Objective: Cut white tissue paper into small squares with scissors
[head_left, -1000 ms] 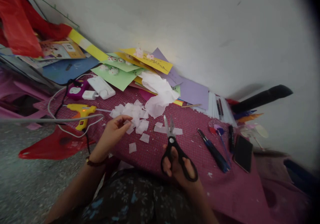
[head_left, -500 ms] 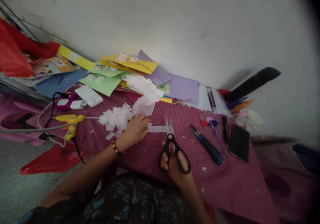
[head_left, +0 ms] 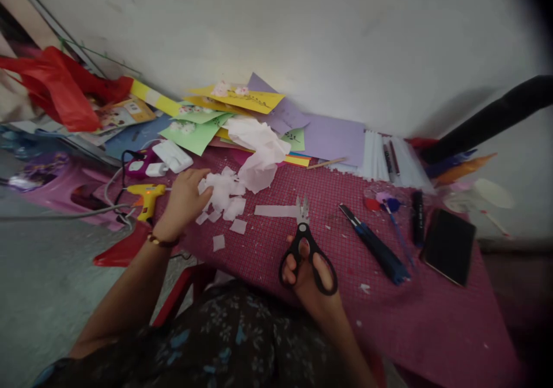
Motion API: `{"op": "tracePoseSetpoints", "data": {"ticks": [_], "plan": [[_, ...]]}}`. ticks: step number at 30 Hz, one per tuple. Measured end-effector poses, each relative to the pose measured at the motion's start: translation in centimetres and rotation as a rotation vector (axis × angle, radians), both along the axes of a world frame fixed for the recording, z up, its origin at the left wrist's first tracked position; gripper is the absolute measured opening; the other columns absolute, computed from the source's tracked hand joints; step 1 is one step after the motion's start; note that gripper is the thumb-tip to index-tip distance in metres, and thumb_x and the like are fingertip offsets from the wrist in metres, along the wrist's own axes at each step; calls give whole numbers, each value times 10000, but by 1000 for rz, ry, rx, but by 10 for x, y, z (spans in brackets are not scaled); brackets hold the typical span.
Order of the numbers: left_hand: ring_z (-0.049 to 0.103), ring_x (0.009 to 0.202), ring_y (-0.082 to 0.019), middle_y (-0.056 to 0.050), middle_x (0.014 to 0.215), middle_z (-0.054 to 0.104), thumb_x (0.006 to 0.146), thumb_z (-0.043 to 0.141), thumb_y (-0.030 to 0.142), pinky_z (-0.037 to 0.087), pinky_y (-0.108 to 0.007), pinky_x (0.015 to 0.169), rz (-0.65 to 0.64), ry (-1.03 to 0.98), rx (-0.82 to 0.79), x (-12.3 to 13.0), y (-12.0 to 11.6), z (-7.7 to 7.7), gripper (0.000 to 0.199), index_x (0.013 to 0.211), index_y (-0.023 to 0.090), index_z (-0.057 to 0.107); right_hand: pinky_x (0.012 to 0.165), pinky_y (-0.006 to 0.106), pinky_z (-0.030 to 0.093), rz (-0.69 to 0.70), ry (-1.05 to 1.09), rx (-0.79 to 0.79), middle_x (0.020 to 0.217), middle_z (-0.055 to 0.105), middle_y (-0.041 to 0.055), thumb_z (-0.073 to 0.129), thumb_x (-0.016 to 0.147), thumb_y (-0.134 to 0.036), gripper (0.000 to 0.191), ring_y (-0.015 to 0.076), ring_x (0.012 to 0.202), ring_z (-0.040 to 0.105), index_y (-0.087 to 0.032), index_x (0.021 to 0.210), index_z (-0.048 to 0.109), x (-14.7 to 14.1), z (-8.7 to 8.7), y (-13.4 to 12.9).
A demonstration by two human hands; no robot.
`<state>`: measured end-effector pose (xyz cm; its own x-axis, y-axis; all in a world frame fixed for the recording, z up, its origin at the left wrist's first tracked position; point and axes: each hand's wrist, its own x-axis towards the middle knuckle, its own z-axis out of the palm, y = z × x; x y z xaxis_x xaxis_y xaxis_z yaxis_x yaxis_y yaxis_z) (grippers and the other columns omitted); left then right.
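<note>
My left hand (head_left: 186, 199) rests at the left edge of a pile of small white paper pieces (head_left: 224, 189), fingers apart and curved against it. Two loose squares lie just in front of the pile. My right hand (head_left: 305, 272) has its fingers through the handles of black-handled scissors (head_left: 303, 229), which point away from me with the blades slightly parted. A narrow white paper strip (head_left: 276, 210) lies flat on the cloth, its right end at the blades. Crumpled white tissue paper (head_left: 259, 151) sits behind the pile.
A yellow glue gun (head_left: 147, 195) with cords and a white plug adapter (head_left: 173, 155) lie left. Coloured cards (head_left: 242, 98) are stacked at the back. Rightward are a blue utility knife (head_left: 375, 247), a black marker (head_left: 417, 218), a phone-like black slab (head_left: 449, 247) and white sticks (head_left: 375, 156).
My left hand has moved left from the strip to the pile's far left side, uncovering the strip's left end and loose squares. The scissors stay in my right hand; the view has shifted.
</note>
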<state>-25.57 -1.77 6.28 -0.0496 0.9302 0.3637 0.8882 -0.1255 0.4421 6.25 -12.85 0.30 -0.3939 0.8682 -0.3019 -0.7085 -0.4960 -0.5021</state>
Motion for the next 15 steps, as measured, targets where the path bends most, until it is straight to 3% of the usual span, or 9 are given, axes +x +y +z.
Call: {"op": "tracePoseSetpoints", "data": {"ticks": [3,5,8,11,15], "plan": [[603,865,-251,-80,906,665,784,644,293,456,-379,818,-19,-29,-159,-8,-28,-3,230,988,195,683,649,303,409,9,22,-19,758,573,0,593,877,-513,368,144,631,514,-251,1128,654,1,1,-2],[602,781,-221,-66,868,669,799,627,310,451,-346,746,-105,-66,-311,-6,-47,-7,188,941,204,691,662,303,410,11,39,-24,768,578,3,583,887,-503,360,146,643,522,-252,1136,653,2,0,-3],[599,791,-208,-54,888,675,782,625,282,445,-328,753,-246,-44,-484,3,-67,-13,182,936,212,694,668,302,409,17,38,-30,780,584,4,580,890,-506,337,148,648,520,-263,1111,657,2,-1,-3],[584,782,-199,-45,862,641,760,626,265,437,-305,724,-279,3,-556,10,-74,-20,165,905,204,677,649,307,403,26,2,-50,763,574,0,604,862,-528,340,153,633,501,-274,1081,663,1,0,-2],[511,619,-152,-5,700,579,768,611,294,373,-259,593,-264,5,-625,15,-72,-26,118,708,193,598,647,318,413,25,-75,-31,752,555,1,583,860,-550,391,156,629,494,-266,1116,663,1,2,-1]]}}
